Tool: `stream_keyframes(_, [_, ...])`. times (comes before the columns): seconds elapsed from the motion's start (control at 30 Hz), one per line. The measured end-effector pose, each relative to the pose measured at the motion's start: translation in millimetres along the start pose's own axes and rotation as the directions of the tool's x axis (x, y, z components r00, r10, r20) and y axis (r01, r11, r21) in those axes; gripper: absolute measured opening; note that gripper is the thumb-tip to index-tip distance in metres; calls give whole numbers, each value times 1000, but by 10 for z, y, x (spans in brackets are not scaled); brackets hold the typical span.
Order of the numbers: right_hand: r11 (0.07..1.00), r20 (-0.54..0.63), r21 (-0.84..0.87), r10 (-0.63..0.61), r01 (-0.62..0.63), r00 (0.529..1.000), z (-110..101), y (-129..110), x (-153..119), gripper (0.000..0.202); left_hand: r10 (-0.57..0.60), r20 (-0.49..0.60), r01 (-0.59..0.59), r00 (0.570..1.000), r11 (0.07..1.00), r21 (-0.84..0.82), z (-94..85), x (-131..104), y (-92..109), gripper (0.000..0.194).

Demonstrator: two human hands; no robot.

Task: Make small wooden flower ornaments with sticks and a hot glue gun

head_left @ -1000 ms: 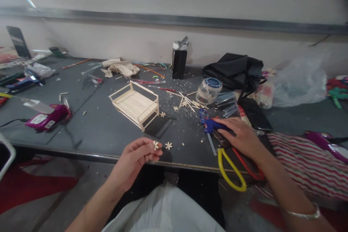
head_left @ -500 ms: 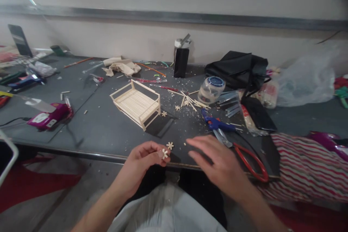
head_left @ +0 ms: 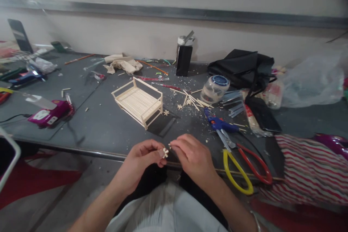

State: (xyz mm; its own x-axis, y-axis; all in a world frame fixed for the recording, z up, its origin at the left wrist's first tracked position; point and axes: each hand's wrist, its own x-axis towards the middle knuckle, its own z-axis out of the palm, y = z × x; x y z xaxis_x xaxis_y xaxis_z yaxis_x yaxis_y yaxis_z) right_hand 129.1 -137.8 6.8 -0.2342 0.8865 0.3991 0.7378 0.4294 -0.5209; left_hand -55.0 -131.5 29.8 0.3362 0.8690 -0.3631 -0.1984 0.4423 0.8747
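Near the table's front edge, my left hand [head_left: 145, 156] pinches a small star-shaped wooden piece [head_left: 165, 152] between thumb and fingers. Close by on the right, my right hand [head_left: 191, 154] has thumb and fingers closed on a second wooden star [head_left: 170, 146], mostly covered by the fingertips. The two hands are a short gap apart. Behind them stands a small bed-like frame [head_left: 140, 100] of thin wooden sticks with raised rails. One more loose wooden star [head_left: 166, 112] lies beside its right corner.
Right of my hands lie scissors with red and yellow handles [head_left: 236, 174] and a blue glue gun [head_left: 221, 123]. Loose sticks [head_left: 193, 100] lie by a clear jar [head_left: 214, 90]. A purple device [head_left: 49, 112] sits left, a striped cloth [head_left: 312, 163] right.
My right hand has moved left and closed on the star that lay on the table. The yellow scissor handle it covered now shows. My left hand keeps its star.
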Motion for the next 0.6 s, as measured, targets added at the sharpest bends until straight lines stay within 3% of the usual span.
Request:
stream_keyframes(0.13, [990, -92, 108, 102, -91, 991, -66, 35, 12, 18, -29, 35, 28, 999, 999, 38, -44, 2, 18, 14])
stream_keyframes(0.23, [976, 13, 218, 18, -20, 1000, -90, 2, 26, 35, -32, 90, 26, 995, 998, 65, -76, 18, 12, 14])
stream_keyframes(0.37, [982, 132, 183, -61, 36, 989, -86, -24, 57, 56, -18, 111, 5, 994, 993, 117, -86, 63, 16, 17])
stream_keyframes(0.5, [965, 211, 223, -183, 134, 960, -68, 8, 92, 47, -63, 138, 41, 988, 987, 157, -76, 115, 61, 21])
stream_keyframes(0.6, [960, 125, 245, -173, 139, 977, -67, 29, 107, 22, -135, 173, 117, 976, 987, 108, -77, 144, 102, 20])
